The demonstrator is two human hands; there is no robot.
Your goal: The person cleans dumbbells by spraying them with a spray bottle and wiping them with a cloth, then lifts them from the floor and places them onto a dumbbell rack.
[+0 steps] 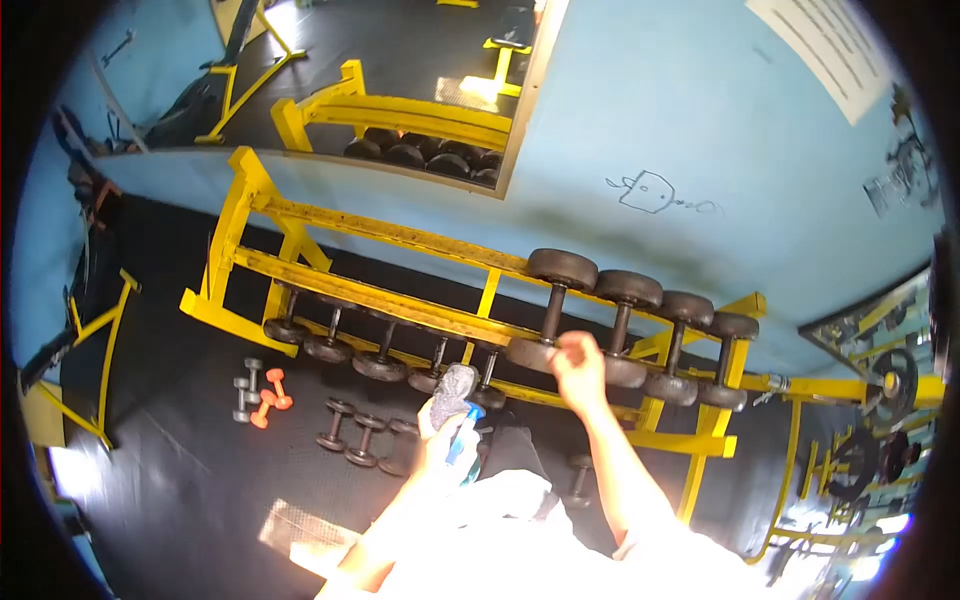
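Observation:
My left hand (433,442) is closed around a crumpled grey cloth (458,384) and a spray bottle with a blue head (468,428). Bright light washes out part of the bottle and both forearms. My right hand (580,372) is at the near end of a black dumbbell (562,268), its curled fingers on the edge of the round head. That dumbbell lies across the upper tier of a yellow rack (370,290), leftmost in a row of similar ones. Beside it on the right sits another dumbbell (628,290).
Smaller dumbbells (380,365) line the lower tier. On the black floor (180,440) stand several more, including orange dumbbells (278,390) and grey ones (243,400). A wall mirror (400,60) hangs behind the rack. Weight plates (890,380) are at the far right.

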